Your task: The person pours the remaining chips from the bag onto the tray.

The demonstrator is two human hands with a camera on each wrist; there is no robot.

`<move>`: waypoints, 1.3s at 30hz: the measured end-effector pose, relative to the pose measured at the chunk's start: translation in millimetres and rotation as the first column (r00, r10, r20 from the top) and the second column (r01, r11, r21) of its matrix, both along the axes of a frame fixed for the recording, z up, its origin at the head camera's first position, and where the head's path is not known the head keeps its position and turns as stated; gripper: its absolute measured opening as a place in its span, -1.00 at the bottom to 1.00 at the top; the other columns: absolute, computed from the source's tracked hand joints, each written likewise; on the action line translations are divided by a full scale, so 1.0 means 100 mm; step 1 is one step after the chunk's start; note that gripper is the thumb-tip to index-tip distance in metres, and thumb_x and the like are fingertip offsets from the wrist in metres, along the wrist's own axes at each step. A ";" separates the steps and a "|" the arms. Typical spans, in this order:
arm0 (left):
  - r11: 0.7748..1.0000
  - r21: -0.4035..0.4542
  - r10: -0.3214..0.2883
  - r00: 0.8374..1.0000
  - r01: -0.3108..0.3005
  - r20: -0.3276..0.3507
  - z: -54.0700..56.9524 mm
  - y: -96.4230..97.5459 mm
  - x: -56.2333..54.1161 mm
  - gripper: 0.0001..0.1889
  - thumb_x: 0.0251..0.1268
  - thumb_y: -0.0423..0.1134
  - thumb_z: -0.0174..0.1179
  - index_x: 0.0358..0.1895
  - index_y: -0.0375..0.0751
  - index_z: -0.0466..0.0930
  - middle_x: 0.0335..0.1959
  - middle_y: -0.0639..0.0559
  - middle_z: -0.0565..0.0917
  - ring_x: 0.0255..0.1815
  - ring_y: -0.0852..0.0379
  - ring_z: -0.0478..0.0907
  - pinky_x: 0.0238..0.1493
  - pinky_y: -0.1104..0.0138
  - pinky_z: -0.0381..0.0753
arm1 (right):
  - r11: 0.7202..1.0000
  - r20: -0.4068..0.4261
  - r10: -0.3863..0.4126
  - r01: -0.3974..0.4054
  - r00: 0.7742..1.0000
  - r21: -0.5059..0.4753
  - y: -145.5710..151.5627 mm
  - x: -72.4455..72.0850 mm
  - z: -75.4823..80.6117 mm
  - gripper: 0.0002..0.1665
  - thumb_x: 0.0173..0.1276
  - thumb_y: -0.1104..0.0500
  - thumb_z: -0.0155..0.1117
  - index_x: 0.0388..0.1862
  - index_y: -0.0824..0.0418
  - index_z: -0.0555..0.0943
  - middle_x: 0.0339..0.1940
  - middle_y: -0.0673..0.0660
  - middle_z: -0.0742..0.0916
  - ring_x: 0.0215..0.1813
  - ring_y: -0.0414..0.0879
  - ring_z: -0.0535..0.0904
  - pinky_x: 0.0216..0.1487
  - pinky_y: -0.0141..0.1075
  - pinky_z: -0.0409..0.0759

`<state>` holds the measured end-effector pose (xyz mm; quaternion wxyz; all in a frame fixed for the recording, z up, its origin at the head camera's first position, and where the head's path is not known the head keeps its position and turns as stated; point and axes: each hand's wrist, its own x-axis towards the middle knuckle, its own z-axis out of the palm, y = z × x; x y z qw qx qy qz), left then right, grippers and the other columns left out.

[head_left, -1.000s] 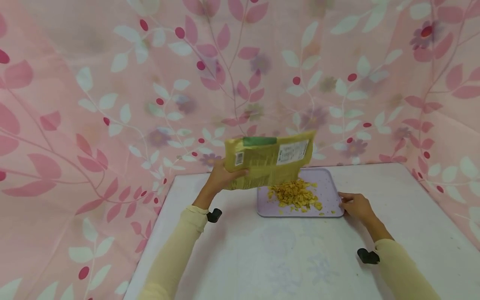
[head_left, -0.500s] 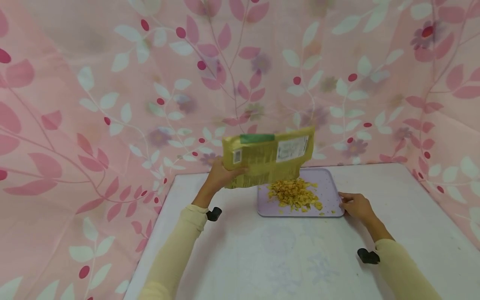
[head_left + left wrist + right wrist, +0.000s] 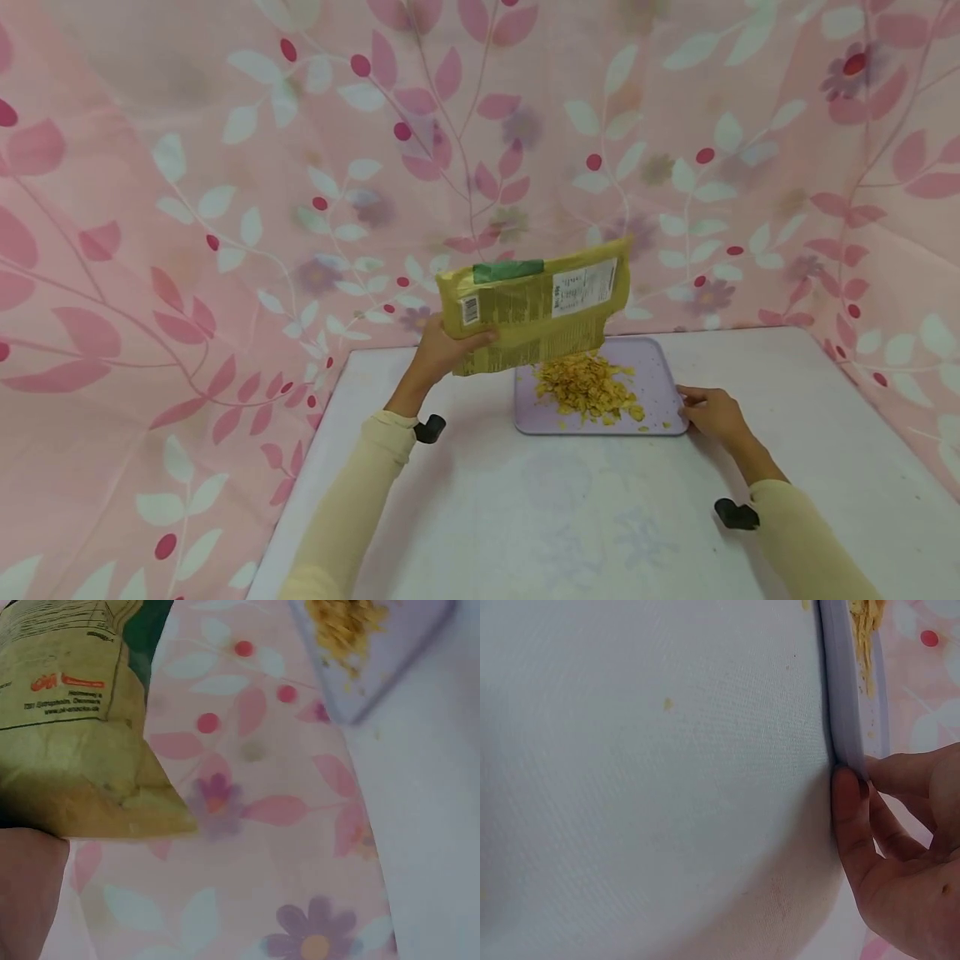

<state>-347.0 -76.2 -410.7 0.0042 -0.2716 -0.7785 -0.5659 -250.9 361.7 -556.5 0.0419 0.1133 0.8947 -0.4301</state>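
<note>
My left hand (image 3: 441,348) grips one end of a yellow-green snack bag (image 3: 525,312) with a green patch and a white label. The bag is held in the air, its far end over a lilac tray (image 3: 660,379). In the left wrist view the bag (image 3: 67,735) fills the upper left, printed side showing. A heap of yellow chips (image 3: 588,387), many of them broken, lies on the tray, partly hidden behind the bag. At the tray's near right corner my right hand (image 3: 714,412) pinches the rim between thumb and fingers, as the right wrist view shows at the tray edge (image 3: 844,690).
The tray stands on a white cloth-covered table (image 3: 525,508). A pink floral curtain (image 3: 420,167) rises behind and at both sides. A small crumb (image 3: 667,703) lies on the cloth. Each wrist wears a black camera (image 3: 430,429).
The left hand has raised the bag slightly, and the bag's top edge sits higher and a little further left at the gripped end. The right hand, tray and heap look unchanged.
</note>
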 end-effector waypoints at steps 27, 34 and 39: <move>1.000 -0.023 -0.009 0.997 0.007 -0.076 0.09 0.08 0.09 -0.51 -0.01 -0.19 0.54 0.04 -0.18 0.64 -0.09 -0.06 0.73 -0.08 0.03 0.68 -0.10 0.17 0.65 | 1.000 -0.014 0.006 -0.006 1.000 0.014 0.04 -0.02 0.01 -0.39 0.32 0.35 0.23 0.34 0.45 0.36 -0.08 0.39 0.59 -0.37 -0.08 0.59 -0.39 -0.31 0.61; 0.998 -0.052 -0.046 0.996 0.042 -0.071 -0.01 0.04 -0.02 -0.51 -0.04 -0.03 0.55 0.00 -0.10 0.67 -0.17 0.02 0.75 -0.16 0.10 0.68 -0.19 0.19 0.64 | 1.000 -0.016 0.005 -0.005 1.000 0.029 0.03 0.00 0.01 -0.39 0.31 0.35 0.23 0.33 0.47 0.36 -0.08 0.41 0.59 -0.36 -0.08 0.58 -0.40 -0.31 0.60; 0.992 -0.092 -0.090 0.992 0.081 -0.089 -0.13 0.06 -0.01 -0.48 -0.03 -0.06 0.54 0.05 -0.08 0.66 -0.13 0.03 0.75 -0.13 0.12 0.70 -0.16 0.21 0.67 | 0.999 -0.015 0.015 -0.014 1.000 0.030 0.03 0.00 0.00 -0.38 0.31 0.35 0.23 0.34 0.46 0.36 -0.07 0.40 0.59 -0.34 -0.06 0.57 -0.40 -0.33 0.60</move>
